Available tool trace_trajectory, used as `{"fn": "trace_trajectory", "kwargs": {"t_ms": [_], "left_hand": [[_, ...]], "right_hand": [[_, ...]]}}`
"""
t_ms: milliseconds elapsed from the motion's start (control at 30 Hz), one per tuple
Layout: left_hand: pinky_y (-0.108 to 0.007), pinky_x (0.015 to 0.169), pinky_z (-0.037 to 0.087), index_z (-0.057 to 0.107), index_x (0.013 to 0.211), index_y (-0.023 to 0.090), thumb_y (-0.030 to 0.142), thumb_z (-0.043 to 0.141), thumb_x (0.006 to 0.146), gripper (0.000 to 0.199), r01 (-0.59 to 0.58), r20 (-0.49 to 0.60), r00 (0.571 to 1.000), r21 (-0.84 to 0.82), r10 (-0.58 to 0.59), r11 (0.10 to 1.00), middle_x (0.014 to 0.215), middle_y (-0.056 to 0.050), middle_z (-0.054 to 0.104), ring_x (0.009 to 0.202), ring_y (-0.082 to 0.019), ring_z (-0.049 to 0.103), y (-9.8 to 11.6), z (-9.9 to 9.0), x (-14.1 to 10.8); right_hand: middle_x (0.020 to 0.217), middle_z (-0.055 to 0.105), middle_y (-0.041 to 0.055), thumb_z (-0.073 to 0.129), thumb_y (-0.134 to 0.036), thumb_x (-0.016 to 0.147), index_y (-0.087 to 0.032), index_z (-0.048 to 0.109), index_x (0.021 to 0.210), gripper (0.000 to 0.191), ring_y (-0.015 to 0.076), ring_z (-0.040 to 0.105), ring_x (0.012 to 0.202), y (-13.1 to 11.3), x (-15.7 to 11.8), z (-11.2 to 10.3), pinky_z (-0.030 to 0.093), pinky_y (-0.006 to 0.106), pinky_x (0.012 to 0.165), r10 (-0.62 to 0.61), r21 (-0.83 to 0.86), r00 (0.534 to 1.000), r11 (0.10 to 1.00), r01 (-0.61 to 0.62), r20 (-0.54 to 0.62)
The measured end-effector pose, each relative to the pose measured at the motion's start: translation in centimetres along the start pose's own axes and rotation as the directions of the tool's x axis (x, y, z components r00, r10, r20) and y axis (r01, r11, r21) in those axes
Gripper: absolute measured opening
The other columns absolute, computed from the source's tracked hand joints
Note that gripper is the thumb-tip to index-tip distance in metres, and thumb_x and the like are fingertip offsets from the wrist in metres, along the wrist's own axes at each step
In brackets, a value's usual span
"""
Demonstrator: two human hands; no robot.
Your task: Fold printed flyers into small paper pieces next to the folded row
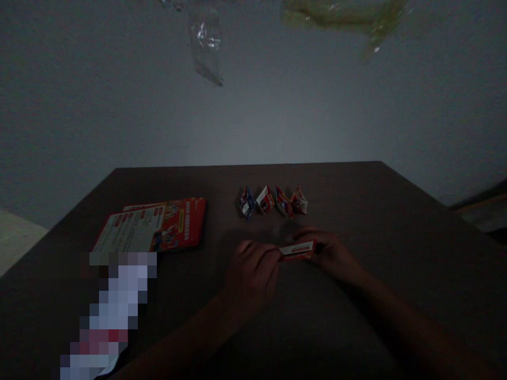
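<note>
Between my two hands is a folded strip of printed paper [297, 249], red and white. My left hand [253, 269] has its fingers closed over the strip's left end. At the right end, my right hand [330, 253] grips it between thumb and fingers; part of that grip is hidden behind the paper. Just beyond my hands stands a row of several small folded paper pieces, among them a blue and white one [247, 203], a white and red one [265, 200], a red and blue one [284, 202] and a pale reddish one [299, 200].
On the left of the dark table [356, 195] lies a stack of red and white printed booklets [184, 224]. A blurred-out pale object [119, 301] is at the lower left. The wall [253, 121] rises behind the table, with clear tape [206, 42] and yellowish tape [340, 18] on it.
</note>
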State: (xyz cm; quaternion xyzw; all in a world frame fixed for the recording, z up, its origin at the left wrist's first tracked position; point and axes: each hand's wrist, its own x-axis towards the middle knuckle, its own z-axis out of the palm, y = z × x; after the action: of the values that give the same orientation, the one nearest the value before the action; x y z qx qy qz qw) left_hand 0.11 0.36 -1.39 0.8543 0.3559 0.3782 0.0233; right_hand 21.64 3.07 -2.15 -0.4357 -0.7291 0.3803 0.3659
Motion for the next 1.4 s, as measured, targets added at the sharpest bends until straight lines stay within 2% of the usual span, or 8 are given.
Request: {"fn": "trace_trajectory", "kwargs": {"t_ms": [167, 367, 633, 800, 933, 1133, 1267, 1400], "left_hand": [[-0.036, 0.075, 0.043, 0.054, 0.099, 0.018, 0.012, 0.048, 0.085, 0.016, 0.08, 0.011, 0.997, -0.046, -0.079, 0.996, 0.09, -0.006, 0.067, 0.081, -0.018, 0.062, 0.2, -0.1, -0.1], [-0.036, 0.079, 0.045, 0.048, 0.109, 0.014, 0.016, 0.052, 0.083, 0.026, 0.127, -0.066, 0.989, -0.033, -0.129, 0.991, 0.093, -0.008, 0.065, 0.083, -0.019, 0.06, 0.3, 0.0, -0.2], [-0.042, 0.086, 0.043, 0.035, 0.128, 0.014, 0.017, 0.05, 0.079, 0.051, 0.17, -0.052, 0.983, -0.073, -0.174, 0.983, 0.111, -0.013, 0.06, 0.098, -0.024, 0.056, 0.0, -0.1, -0.5], [-0.045, 0.097, 0.037, 0.036, 0.13, 0.014, 0.008, 0.051, 0.07, 0.062, 0.225, -0.007, 0.974, 0.035, -0.225, 0.974, 0.125, -0.015, 0.049, 0.116, -0.027, 0.045, 0.0, 0.0, -0.3], [-0.048, 0.1, 0.031, 0.045, 0.126, 0.016, 0.008, 0.052, 0.075, 0.051, 0.158, 0.114, 0.976, 0.202, -0.184, 0.967, 0.135, -0.015, 0.041, 0.125, -0.031, 0.035, 0.1, -0.1, 0.0], [-0.041, 0.098, 0.034, 0.054, 0.111, 0.018, 0.016, 0.047, 0.087, 0.026, -0.131, 0.4, 0.914, 0.144, 0.064, 0.981, 0.126, -0.008, 0.053, 0.115, -0.023, 0.046, 0.2, 0.3, -0.2], [-0.039, 0.092, 0.038, 0.056, 0.107, 0.017, 0.018, 0.044, 0.089, 0.021, -0.154, 0.485, 0.872, 0.133, 0.071, 0.979, 0.113, -0.007, 0.059, 0.104, -0.021, 0.052, 0.2, 0.5, -0.2], [-0.039, 0.087, 0.04, 0.057, 0.104, 0.016, 0.018, 0.043, 0.089, 0.02, -0.121, 0.523, 0.852, 0.157, 0.021, 0.98, 0.108, -0.006, 0.06, 0.099, -0.022, 0.053, 0.2, 0.4, 0.1]], "right_hand": [[0.097, 0.066, 0.0067, 0.064, -0.029, 0.078, -0.02, 0.067, 0.084, 0.011, 0.0202, 0.061, 0.091, -0.8, -0.2, 0.0, 0.048, 0.034, 0.082, 0.026, 0.021, 0.999, 0.999, -0.026, -0.024], [0.085, 0.067, 0.0051, 0.066, -0.032, 0.077, -0.02, 0.066, 0.082, 0.013, 0.0193, 0.062, 0.082, -1.0, -0.6, -0.3, 0.048, 0.031, 0.075, 0.058, 0.085, 0.991, 0.995, -0.048, -0.121], [0.082, 0.067, 0.0058, 0.069, -0.039, 0.073, -0.02, 0.067, 0.086, 0.023, 0.02, 0.061, 0.077, 0.3, -0.7, -0.7, 0.048, 0.031, 0.066, 0.264, 0.277, 0.919, 0.943, -0.182, -0.293], [0.085, 0.068, 0.0056, 0.07, -0.038, 0.072, -0.019, 0.066, 0.092, 0.028, 0.0181, 0.06, 0.077, 0.5, -0.3, -0.6, 0.047, 0.028, 0.065, 0.329, 0.324, 0.904, 0.916, -0.236, -0.273], [0.085, 0.067, 0.0045, 0.068, -0.038, 0.075, -0.018, 0.062, 0.104, 0.036, 0.0155, 0.061, 0.071, 0.6, 0.0, -0.2, 0.047, 0.027, 0.061, 0.331, 0.339, 0.924, 0.906, -0.254, -0.192], [0.084, 0.067, 0.0037, 0.062, -0.035, 0.079, -0.018, 0.055, 0.115, 0.041, 0.0168, 0.063, 0.074, 0.5, 0.1, 0.6, 0.051, 0.03, 0.067, 0.23, 0.163, 0.971, 0.962, -0.218, -0.062], [0.107, 0.065, 0.0071, 0.059, -0.03, 0.082, -0.023, 0.055, 0.121, 0.039, 0.0218, 0.061, 0.098, 0.3, -0.1, 0.7, 0.048, 0.039, 0.087, 0.074, -0.126, 0.997, 0.989, -0.074, 0.0], [0.119, 0.059, 0.0089, 0.063, -0.027, 0.08, -0.023, 0.059, 0.115, 0.036, 0.0239, 0.052, 0.113, -0.3, -0.2, 0.3, 0.041, 0.042, 0.097, -0.089, -0.346, 0.995, 0.933, 0.098, 0.042]]}}
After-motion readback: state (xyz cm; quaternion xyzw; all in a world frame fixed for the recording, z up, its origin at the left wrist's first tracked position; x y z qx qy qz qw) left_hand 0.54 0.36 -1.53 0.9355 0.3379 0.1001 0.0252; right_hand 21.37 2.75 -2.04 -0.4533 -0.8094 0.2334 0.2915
